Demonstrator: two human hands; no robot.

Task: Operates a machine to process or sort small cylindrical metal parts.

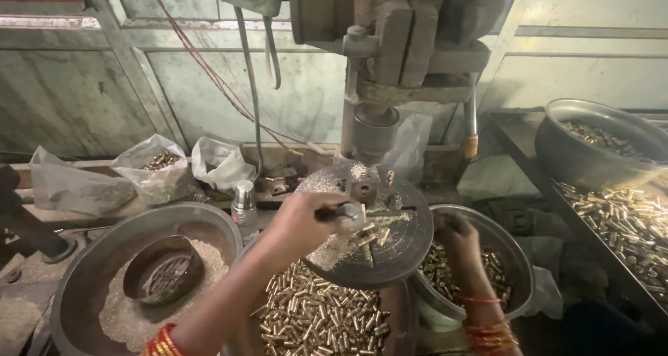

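Note:
My left hand (pixel 299 220) is closed around a small dark-handled tool (pixel 344 211) whose metal tip rests on the round drill-press table (pixel 396 255), beside a few brass pieces (pixel 367 235) and metal shavings. The drill spindle (pixel 374 130) hangs above a small block fixture (pixel 362 182) on that table. My right hand (pixel 458 239) reaches down into a steel bowl (pixel 518 255) of small brass pieces on the right, fingers curled among them; whether it grips any is hidden. Both wrists wear red and gold bangles.
A pan of brass pieces (pixel 320 318) lies under the table. At left a large basin (pixel 83 272) holds shavings and a smaller bowl (pixel 163 269). Plastic bags (pixel 153 168) sit behind. At right are a tray of brass parts (pixel 626 220) and a big pan (pixel 591 140).

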